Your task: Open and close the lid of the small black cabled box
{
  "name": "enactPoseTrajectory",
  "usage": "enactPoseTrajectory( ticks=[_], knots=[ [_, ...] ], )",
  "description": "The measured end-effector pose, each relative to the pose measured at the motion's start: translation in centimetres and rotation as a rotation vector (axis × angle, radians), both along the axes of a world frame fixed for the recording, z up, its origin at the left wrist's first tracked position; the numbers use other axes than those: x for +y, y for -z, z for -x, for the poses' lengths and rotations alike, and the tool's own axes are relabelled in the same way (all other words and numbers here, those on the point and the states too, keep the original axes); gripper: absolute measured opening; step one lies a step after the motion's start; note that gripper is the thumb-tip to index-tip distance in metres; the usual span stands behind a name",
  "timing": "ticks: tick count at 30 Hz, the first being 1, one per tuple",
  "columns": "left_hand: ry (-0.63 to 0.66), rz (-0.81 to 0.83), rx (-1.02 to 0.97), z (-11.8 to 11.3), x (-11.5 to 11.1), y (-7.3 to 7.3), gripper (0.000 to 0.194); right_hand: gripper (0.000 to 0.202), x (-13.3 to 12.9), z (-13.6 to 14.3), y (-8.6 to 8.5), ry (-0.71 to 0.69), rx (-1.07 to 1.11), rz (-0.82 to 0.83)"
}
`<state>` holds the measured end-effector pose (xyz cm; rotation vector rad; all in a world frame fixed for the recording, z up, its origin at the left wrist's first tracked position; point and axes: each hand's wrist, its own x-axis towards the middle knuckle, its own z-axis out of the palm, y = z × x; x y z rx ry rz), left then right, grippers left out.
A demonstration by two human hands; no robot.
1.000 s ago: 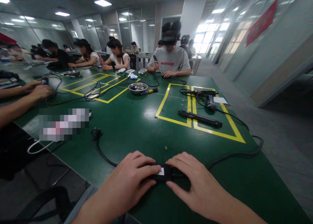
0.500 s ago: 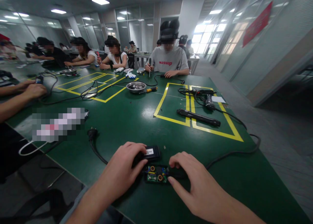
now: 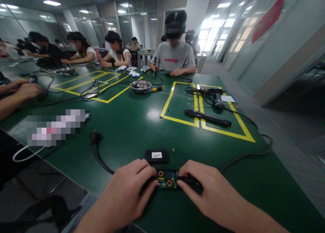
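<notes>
Open black housing [image 3: 167,187], long axis left to right, face up at the tabletop [image 3: 132,124]'s near side!
Green board [image 3: 165,184], two coppery coils [image 3: 170,183]; left hand [image 3: 129,184] pinches its left end, right hand [image 3: 208,184] grips the right, and just beyond lies the black cover [image 3: 156,159], white label [image 3: 156,155] up, nearly parallel.

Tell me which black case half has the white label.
The far half; the near half, between left hand and right hand, shows a circuit board instead.
</notes>
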<state>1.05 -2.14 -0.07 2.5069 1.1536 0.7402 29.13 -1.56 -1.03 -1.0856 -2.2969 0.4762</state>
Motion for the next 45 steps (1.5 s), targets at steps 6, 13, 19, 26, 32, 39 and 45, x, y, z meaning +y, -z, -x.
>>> enactPoseTrajectory(
  ticks=[6,13,19,26,32,39,45],
  knots=[
    [0.025,-0.049,-0.068,0.4,0.0,0.5,0.015,0.01,-0.2,-0.2,-0.4,-0.033,0.009,-0.073],
    [0.052,-0.046,-0.065,0.5,0.0,0.1,0.021,0.025,0.0,-0.1,-1.8,-0.019,0.006,0.012],
    [0.025,-0.072,-0.026,0.1,0.0,-0.2,0.021,0.022,0.1,0.0,-1.0,0.0,-0.103,-0.049],
    [-0.076,-0.196,-0.069,-0.1,0.2,-0.2,0.036,0.02,0.0,0.2,-0.9,0.008,-0.139,-0.109],
    [-0.185,-0.062,-0.016,0.5,1.5,1.0,0.043,0.02,0.0,0.2,-0.7,0.016,-0.116,-0.103],
    [-0.3,0.081,-0.174,0.8,2.3,1.4,0.029,0.021,0.1,0.3,-0.9,0.015,-0.124,-0.075],
    [-0.186,0.032,-0.315,1.3,1.8,0.5,0.026,0.013,-0.3,0.3,-1.1,0.082,-0.069,0.002]
  ],
)
